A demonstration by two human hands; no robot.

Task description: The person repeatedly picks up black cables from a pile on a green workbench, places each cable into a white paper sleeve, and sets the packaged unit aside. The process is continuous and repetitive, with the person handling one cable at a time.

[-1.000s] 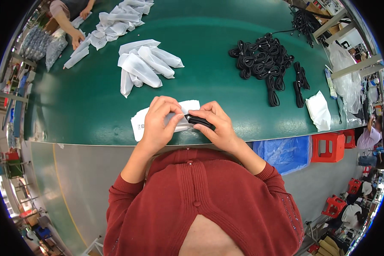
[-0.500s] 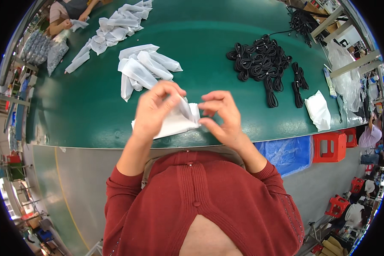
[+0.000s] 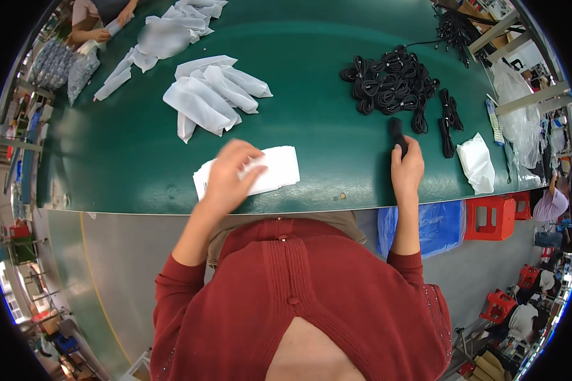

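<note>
At the upper left, a co-worker's hands (image 3: 102, 34) hold a pale pouch (image 3: 117, 25), next to a staggered row of filled white pouches (image 3: 197, 13) on the green desk (image 3: 311, 82). Nearer, the pile of white pouches (image 3: 235, 89) has gained one since half a second ago: a front pouch (image 3: 197, 105) now lies at its left, its long axis slanting from far left to near right. The left hand (image 3: 230, 174), which had a pouch lifted then, is now over the stack of flat white bags (image 3: 281, 166), its fingers loosely bent and released; I cannot tell whether they touch the stack. Those bags lie roughly crosswise, their right end a little farther away; a small dark print near their left edge is too small to read. The right hand (image 3: 405, 166), earlier spread bare beside the bags, has moved off to the right and its fingers now grasp a black cable bundle (image 3: 396, 130) just on the near side of the heap of black cables (image 3: 394, 86). Its long axis points away from the person, far end leaning slightly left. Beyond lie two loose bundles (image 3: 448, 124), lengthwise too, then a white packet (image 3: 475, 165) and a striped tube (image 3: 494, 122), whose markings are illegible.
</note>
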